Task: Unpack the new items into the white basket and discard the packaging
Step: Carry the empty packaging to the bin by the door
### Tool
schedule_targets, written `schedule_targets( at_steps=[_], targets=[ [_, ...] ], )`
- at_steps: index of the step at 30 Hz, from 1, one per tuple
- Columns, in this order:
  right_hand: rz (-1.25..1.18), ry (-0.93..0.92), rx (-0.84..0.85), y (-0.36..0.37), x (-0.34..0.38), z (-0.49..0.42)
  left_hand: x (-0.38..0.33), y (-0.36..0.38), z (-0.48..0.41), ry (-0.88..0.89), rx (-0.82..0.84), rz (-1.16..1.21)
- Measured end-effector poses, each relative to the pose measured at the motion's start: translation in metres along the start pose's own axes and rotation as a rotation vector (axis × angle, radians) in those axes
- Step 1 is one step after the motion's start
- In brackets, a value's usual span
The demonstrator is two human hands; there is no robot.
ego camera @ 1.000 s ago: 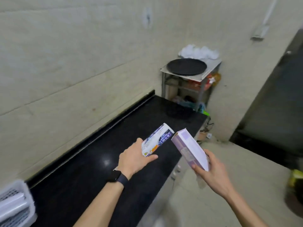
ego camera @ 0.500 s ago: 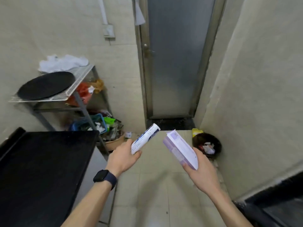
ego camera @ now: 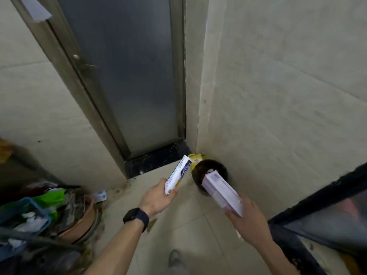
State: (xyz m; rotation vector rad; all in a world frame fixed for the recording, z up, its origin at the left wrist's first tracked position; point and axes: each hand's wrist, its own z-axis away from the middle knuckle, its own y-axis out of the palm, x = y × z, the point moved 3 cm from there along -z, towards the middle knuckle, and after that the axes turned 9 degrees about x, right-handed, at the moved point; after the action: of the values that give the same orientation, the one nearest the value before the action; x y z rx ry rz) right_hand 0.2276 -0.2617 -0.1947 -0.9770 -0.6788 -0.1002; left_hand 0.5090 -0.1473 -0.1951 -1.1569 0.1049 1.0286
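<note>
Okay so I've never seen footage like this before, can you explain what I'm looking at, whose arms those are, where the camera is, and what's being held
There is no machine here. The picture comes from a wide-angle camera worn on a person's head, looking forward and down, so the two bare arms reaching in from the bottom are that person's own.

The left hand, with a dark watch on its wrist, holds a narrow white and blue carton. The right hand holds a flat pale purple box, its far end over a round dark bin standing on the floor in the corner by a grey door. Both look like packaging headed for that bin. At lower left is a cluttered pile with a blue crate.
</note>
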Motion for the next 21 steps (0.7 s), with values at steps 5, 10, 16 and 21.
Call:
schedule_targets(
  at_steps=[5, 10, 16, 21],
  targets=[
    [-0.030, 0.149, -0.026, -0.002, -0.002, -0.059, -0.023, -0.013, -0.080, 0.028, 0.108, 0.040],
    [-0.029, 0.277, -0.032, 0.007, -0.019, -0.123, -0.038, -0.008, -0.173, -0.042, 0.307, 0.104],
    [-0.076, 0.350, 0.058, 0.020, -0.045, -0.218, -0.052, 0.012, -0.280, -0.089, 0.398, 0.099],
    [-0.062, 0.373, 0.148, 0.030, -0.063, -0.296, -0.051, 0.038, -0.348, -0.166, 0.506, 0.083]
  ],
)
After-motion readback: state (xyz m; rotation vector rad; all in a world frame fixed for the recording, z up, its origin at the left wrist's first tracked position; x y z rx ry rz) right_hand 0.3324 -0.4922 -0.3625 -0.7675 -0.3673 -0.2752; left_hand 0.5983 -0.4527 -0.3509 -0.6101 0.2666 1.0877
